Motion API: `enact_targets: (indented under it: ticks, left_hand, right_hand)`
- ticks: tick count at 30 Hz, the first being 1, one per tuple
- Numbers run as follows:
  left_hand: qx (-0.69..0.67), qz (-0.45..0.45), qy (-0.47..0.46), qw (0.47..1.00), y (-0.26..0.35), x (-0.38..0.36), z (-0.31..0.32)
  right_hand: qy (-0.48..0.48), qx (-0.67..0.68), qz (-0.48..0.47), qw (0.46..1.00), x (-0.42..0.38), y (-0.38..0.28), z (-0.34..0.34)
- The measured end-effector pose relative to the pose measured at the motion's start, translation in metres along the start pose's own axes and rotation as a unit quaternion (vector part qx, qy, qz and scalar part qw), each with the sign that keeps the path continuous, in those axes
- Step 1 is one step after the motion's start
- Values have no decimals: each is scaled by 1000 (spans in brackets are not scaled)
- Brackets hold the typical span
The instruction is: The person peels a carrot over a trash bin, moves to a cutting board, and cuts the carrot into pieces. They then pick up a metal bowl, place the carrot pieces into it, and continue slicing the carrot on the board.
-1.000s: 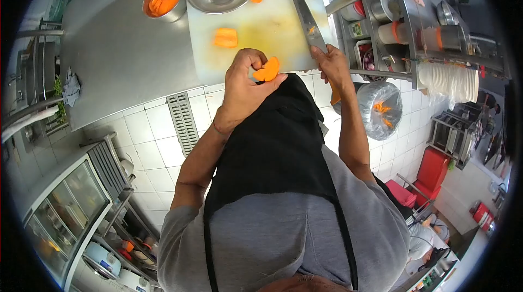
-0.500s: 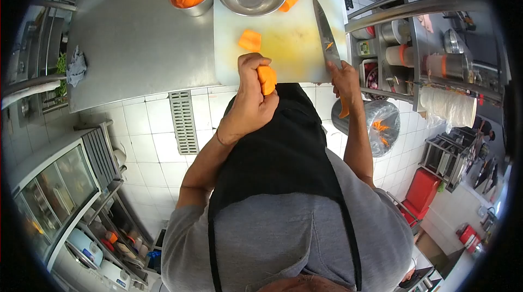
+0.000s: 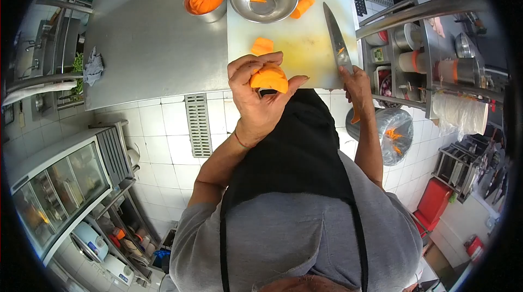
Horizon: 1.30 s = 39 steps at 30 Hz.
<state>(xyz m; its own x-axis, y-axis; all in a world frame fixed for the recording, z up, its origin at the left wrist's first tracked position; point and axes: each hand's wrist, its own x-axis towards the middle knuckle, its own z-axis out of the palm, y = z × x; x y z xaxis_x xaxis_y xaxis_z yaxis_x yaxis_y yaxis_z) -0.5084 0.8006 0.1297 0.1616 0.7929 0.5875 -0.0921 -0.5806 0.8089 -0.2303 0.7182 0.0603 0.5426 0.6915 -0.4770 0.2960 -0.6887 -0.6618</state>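
My left hand [image 3: 256,108] is raised at the front edge of the white cutting board [image 3: 313,71], its curled fingers around an orange carrot chunk [image 3: 270,78]; the thumb points away to the right. Just beyond it another carrot chunk [image 3: 262,46] lies on the board. My right hand [image 3: 358,86] grips a large knife [image 3: 334,31] by its handle. The blade points away from me along the board's right side, with a small orange scrap on it. Farther back sit a steel bowl [image 3: 263,8] with a few carrot bits and a longer carrot piece [image 3: 303,6].
A steel pot of carrot slices [image 3: 206,0] stands left of the bowl on the steel table [image 3: 158,36]. A grey cloth [image 3: 93,66] hangs at the table's left edge. Below right is a lined bin [image 3: 395,134] with orange peels. A metal rail [image 3: 425,15] and shelves flank the right.
My left hand has turned and spread its thumb, so the carrot chunk's broad face shows. The whole view has shifted slightly. My right hand still holds the knife in about the same place.
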Motion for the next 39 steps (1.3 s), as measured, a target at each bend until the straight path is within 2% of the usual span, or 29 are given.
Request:
enact_targets:
  ticks: [6, 9, 12, 15, 18, 21, 25, 34, 37, 39]
  left_hand:
    - [25, -21, 28, 999, 11, 3, 3]
    - [5, -28, 13, 1000, 12, 3, 0]
    - [-100, -38, 24, 994, 8, -3, 2]
    - [-154, 24, 39, 987, 8, 0, 9]
    - [-176, -38, -22, 983, 15, -2, 3]
    - [-400, -198, -78, 892, 26, 1, -2]
    - [-417, -203, -131, 876, 21, 5, 0]
    - [-180, -83, -277, 940, 15, 30, -15]
    - [-223, -113, -262, 932, 16, 29, -10]
    - [-280, -169, -241, 914, 18, 24, -6]
  right_hand:
    - [13, 25, -1, 1000, -3, -2, 2]
    - [1, 26, 2, 1000, -2, 0, 1]
    - [22, 44, 9, 999, -5, -3, 4]
    - [13, 25, 14, 999, -6, -7, 1]
    - [26, 36, 20, 999, -8, -11, 2]
    - [34, 20, 13, 999, -3, -6, 3]
    - [33, 21, 22, 999, -4, -8, 2]
    - [37, 17, 27, 999, -4, -8, 2]
    - [36, 0, 30, 999, -4, -11, 2]
    - [36, -11, 28, 999, -3, -12, 2]
